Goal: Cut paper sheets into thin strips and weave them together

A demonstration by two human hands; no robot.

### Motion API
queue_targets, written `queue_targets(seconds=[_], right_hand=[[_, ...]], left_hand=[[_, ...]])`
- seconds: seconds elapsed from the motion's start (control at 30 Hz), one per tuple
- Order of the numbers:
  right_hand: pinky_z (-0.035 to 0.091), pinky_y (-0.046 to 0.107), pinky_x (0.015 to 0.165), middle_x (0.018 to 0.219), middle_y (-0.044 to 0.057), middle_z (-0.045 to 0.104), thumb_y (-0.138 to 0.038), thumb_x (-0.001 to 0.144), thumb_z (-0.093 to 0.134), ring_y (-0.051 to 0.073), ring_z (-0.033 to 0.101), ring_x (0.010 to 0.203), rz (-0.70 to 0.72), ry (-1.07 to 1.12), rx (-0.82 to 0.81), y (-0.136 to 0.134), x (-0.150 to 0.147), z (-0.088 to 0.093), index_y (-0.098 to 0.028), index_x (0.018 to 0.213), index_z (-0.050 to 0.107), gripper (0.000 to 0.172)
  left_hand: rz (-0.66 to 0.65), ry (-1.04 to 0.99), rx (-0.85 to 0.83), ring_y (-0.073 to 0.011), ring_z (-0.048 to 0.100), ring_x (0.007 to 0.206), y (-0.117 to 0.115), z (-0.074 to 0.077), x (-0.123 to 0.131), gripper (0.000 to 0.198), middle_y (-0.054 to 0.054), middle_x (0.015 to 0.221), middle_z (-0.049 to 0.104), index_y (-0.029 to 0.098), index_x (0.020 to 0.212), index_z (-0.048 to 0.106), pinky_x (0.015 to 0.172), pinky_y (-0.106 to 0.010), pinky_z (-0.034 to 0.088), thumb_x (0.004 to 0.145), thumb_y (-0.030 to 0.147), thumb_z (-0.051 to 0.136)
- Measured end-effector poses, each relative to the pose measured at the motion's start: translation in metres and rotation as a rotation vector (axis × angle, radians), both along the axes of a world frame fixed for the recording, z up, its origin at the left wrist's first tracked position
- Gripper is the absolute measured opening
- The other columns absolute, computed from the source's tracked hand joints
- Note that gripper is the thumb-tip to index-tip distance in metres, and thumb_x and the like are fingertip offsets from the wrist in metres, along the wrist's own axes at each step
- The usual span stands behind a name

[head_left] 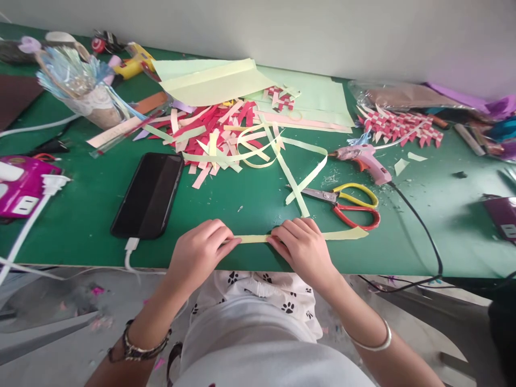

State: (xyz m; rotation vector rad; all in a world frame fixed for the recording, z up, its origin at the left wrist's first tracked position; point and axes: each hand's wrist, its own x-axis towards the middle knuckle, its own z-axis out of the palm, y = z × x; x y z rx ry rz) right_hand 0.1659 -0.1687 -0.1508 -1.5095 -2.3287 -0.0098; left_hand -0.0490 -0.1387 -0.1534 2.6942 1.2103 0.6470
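A pale yellow paper strip (pixel 255 238) lies stretched sideways near the table's front edge. My left hand (pixel 203 244) pinches its left end between thumb and fingers. Farther right, my right hand (pixel 300 244) is closed on the same strip, whose free end runs out past the knuckles toward the scissors. Those scissors (pixel 336 199), with one yellow and one red handle, rest just beyond my right hand. Other pale green strips (pixel 292 180) cross and loop on the table ahead of my hands.
Red and pink paper pieces (pixel 217 129) are heaped behind the strips. A black phone (pixel 148 194) lies left, plugged into a white cable. At right is a pink glue gun (pixel 365 158) with a black cord. Pale green sheets (pixel 314 91) lie at the back, near a woven red-and-pink piece (pixel 399 126).
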Motion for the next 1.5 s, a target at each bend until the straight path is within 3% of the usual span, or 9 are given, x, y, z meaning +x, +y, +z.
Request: queue_targets(seconds=[0.83,1.07,1.13,1.23,1.33,1.4,1.5], right_hand=[[0.034,0.025,0.072,0.061,-0.003,0.053,-0.026,0.089,0.048,0.01,0.046,0.058,0.012,0.092,-0.105,0.005,0.006,-0.007,-0.019,0.068,0.053,0.023],[0.033,0.026,0.072,0.059,-0.003,0.053,-0.024,0.088,0.048,0.011,0.045,0.057,0.033,0.089,-0.099,0.007,0.006,-0.007,-0.019,0.066,0.051,0.023],[0.033,0.026,0.072,0.059,-0.003,0.053,-0.024,0.087,0.049,0.011,0.045,0.057,0.036,0.091,-0.089,0.007,0.006,-0.007,-0.019,0.066,0.051,0.022],[0.033,0.026,0.072,0.06,-0.003,0.054,-0.024,0.087,0.049,0.011,0.046,0.058,0.039,0.088,-0.088,0.007,0.006,-0.007,-0.019,0.066,0.051,0.022],[0.032,0.027,0.071,0.061,-0.003,0.054,-0.025,0.087,0.049,0.011,0.047,0.059,0.044,0.075,-0.086,0.007,0.006,-0.008,-0.019,0.066,0.051,0.022],[0.032,0.027,0.071,0.061,-0.003,0.054,-0.026,0.088,0.049,0.011,0.047,0.06,0.048,0.069,-0.083,0.007,0.006,-0.007,-0.019,0.066,0.051,0.022],[0.032,0.027,0.07,0.062,-0.003,0.054,-0.026,0.088,0.049,0.012,0.047,0.06,0.054,0.07,-0.086,0.008,0.006,-0.007,-0.019,0.067,0.051,0.022]], left_hand=[[0.078,0.019,-0.097,-0.0112,0.047,0.057,0.0,0.0,-0.025,0.024,0.0,0.065,0.054,0.017,0.067,0.049,0.055,-0.024,0.035,0.088,0.027,0.049],[0.143,0.072,-0.245,-0.0129,0.052,0.062,-0.003,0.007,-0.028,0.015,0.0,0.068,0.052,0.016,0.085,0.055,0.056,-0.024,0.038,0.09,0.022,0.042],[0.132,0.097,-0.211,-0.0133,0.053,0.064,-0.004,0.009,-0.029,0.016,-0.002,0.075,0.055,0.015,0.089,0.056,0.058,-0.025,0.04,0.09,0.021,0.041],[0.117,0.181,-0.018,-0.0178,0.055,0.074,-0.008,0.01,-0.022,0.021,-0.009,0.093,0.057,0.015,0.099,0.059,0.065,-0.03,0.043,0.088,0.014,0.04],[-0.005,0.245,0.151,-0.0197,0.056,0.083,-0.017,0.009,-0.005,0.034,-0.009,0.103,0.058,0.017,0.107,0.059,0.071,-0.032,0.044,0.086,0.004,0.036],[-0.114,0.246,0.159,-0.0183,0.056,0.086,-0.023,0.006,0.008,0.035,-0.007,0.103,0.06,0.016,0.113,0.056,0.075,-0.032,0.045,0.087,0.004,0.036],[-0.143,0.224,0.13,-0.0202,0.055,0.091,-0.031,0.0,0.021,0.032,-0.01,0.104,0.061,0.009,0.118,0.053,0.08,-0.034,0.045,0.09,0.019,0.042]])
